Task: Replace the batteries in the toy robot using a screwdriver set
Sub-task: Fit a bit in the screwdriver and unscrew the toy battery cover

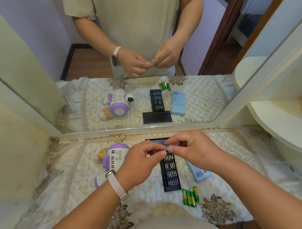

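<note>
Noted left hand (139, 165) and right hand (194, 149) meeting over the far end of the open bit case (172, 174), fingertips of each narrowed to a pinch on one small silvery piece (167, 148); cannot tell whether bit or driver shaft. Judged as the tool-assembly step, with toy robot (114, 156) lying untouched at 9 o'clock of the case and green batteries (190, 197) at 5 o'clock. Calls next for seating the piece straight, then turning to the robot's battery cover.

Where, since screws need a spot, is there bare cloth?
Right of the blue box, toward the white shelf, the cloth is bare; so is the strip left of the toy robot. Crowded: the middle, where left hand and right hand pinch a metal part over the bit tray, batteries beside it.
</note>
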